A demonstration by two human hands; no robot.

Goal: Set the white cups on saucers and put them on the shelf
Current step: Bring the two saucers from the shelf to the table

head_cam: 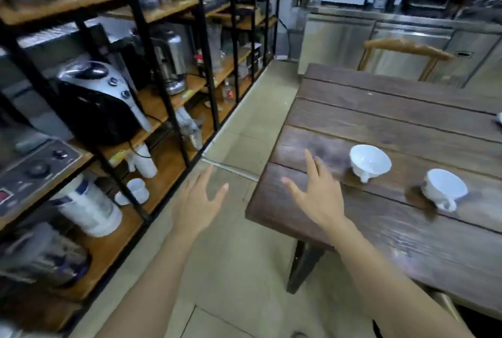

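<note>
Two white cups stand on the dark wooden table (407, 125): one cup (370, 162) nearer the left edge, a second cup (444, 188) with its handle toward me further right. No saucer shows under either. My right hand (316, 191) hovers open over the table's left corner, a short way left of the first cup. My left hand (197, 203) is open over the floor between table and shelf, holding nothing. The shelf (160, 109) of black metal and wooden boards runs along the left. A white cup on a saucer (134, 192) sits on a low board.
The shelf holds a black and silver appliance (100, 101), a metal kettle (171, 60), a white canister (87, 204), a white jug (142, 159) and bottles. A wooden chair (404, 52) stands behind the table, steel counters beyond. Tiled floor lies between shelf and table.
</note>
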